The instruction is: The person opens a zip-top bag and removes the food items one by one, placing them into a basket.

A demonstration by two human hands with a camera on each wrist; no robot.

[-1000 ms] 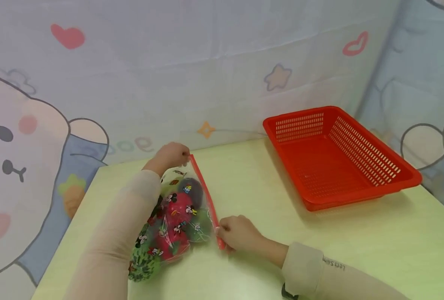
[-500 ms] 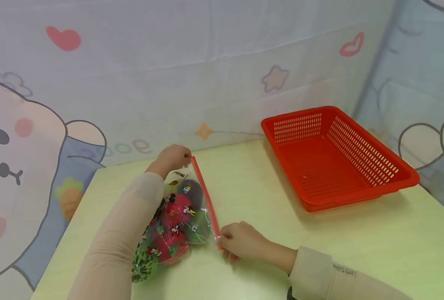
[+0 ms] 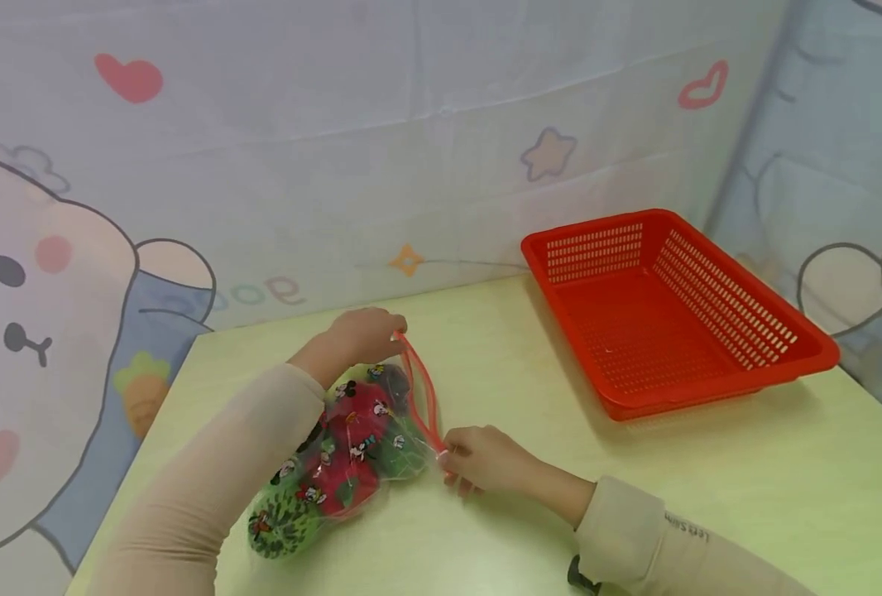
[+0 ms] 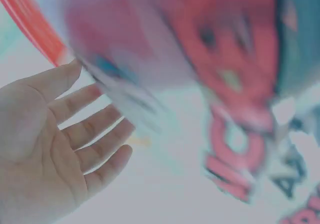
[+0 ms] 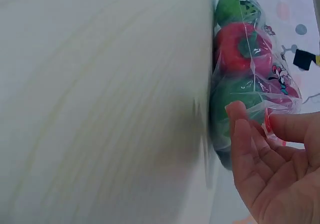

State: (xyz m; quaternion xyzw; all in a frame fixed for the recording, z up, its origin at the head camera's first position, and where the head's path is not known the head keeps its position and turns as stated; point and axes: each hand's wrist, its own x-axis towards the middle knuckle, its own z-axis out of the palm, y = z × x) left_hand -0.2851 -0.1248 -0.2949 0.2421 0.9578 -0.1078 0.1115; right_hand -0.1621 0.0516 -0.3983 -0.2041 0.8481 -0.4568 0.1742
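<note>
A clear zip bag [image 3: 381,454] printed with small cartoon figures lies on the table in the head view, full of toy fruit and vegetables. At its far end my left hand [image 3: 359,338] pinches the red zip edge; in the left wrist view this hand [image 4: 60,144] has thumb and forefinger at the edge, other fingers loosely spread. My right hand [image 3: 489,459] pinches the near end of the red edge [image 3: 428,396]. Between the hands the two red strips stand apart. A green speckled ball-shaped toy [image 3: 283,523] and a red bell pepper [image 5: 235,48] show through the plastic.
A red plastic basket [image 3: 620,314] with slotted sides stands at the right rear of the pale table [image 3: 500,356]. A cloth backdrop [image 3: 322,165] with cartoon prints hangs behind the table. The left forearm crosses the table's left side.
My left hand has moved right and toward me, carrying the far end of the zip edge. The straight red edge has bowed and its two strips have parted. The right hand has shifted only slightly.
</note>
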